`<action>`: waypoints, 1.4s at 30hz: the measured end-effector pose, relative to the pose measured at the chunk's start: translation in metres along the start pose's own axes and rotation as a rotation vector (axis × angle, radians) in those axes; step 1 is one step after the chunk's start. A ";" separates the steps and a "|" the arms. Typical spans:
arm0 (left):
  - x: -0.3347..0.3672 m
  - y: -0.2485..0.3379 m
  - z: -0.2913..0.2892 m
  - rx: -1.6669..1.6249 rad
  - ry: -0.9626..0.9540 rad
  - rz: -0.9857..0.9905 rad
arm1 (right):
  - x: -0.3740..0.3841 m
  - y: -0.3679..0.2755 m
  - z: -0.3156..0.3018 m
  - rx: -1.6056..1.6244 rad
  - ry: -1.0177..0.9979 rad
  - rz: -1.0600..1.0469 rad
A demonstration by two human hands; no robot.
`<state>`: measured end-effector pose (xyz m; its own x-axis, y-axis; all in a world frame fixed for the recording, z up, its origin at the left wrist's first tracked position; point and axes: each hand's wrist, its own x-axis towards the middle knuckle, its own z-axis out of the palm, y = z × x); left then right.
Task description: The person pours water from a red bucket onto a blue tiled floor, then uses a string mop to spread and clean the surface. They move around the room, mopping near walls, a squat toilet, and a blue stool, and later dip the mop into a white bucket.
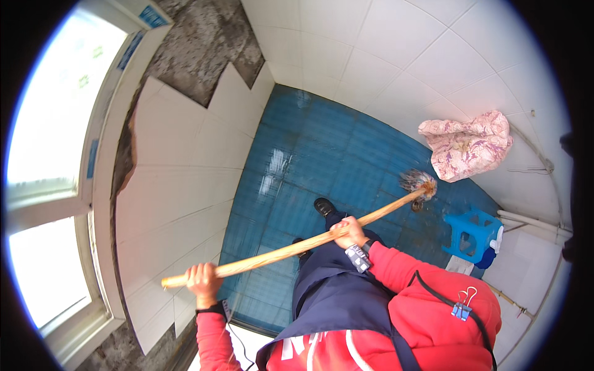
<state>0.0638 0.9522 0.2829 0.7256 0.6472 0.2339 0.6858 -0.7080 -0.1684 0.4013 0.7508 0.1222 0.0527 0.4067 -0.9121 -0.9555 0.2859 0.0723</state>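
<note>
A mop with a long wooden handle (278,253) slants across in front of me, its upper end at the left and its stringy head (419,183) down on the blue tiled floor (328,145) to the right. Close to the handle's upper end, my left hand (203,283) is closed round the wood. My right hand (349,232) grips the handle near its middle, above my dark trousers and shoe. The mop head looks greyish white and partly brown, and lies below a pink patterned cloth (468,145).
A blue plastic stool (471,234) stands by the right wall with pipes (532,222) behind it. White tiled walls (396,49) bound the floor. On the left is a window (52,123), beside broken tiling with bare rough wall (201,49). The floor shines as if wet.
</note>
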 end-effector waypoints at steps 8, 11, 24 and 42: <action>-0.172 -0.035 -0.099 0.288 -0.038 -0.396 | -0.022 0.143 0.081 -0.332 -0.089 0.280; -0.179 -0.017 -0.101 0.420 -0.003 -0.501 | 0.001 0.162 0.120 -0.408 -0.243 0.329; 0.098 0.027 0.090 0.497 0.041 -0.306 | 0.332 0.058 0.242 -0.418 -0.426 0.026; 0.207 0.114 0.116 0.244 0.175 0.069 | 0.288 -0.142 0.128 -0.078 -0.320 -0.117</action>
<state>0.2993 1.0384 0.2008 0.7646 0.5265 0.3718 0.6441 -0.6460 -0.4096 0.5893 0.9385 -0.0986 0.2392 0.6298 -0.7390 -0.9564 0.2840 -0.0675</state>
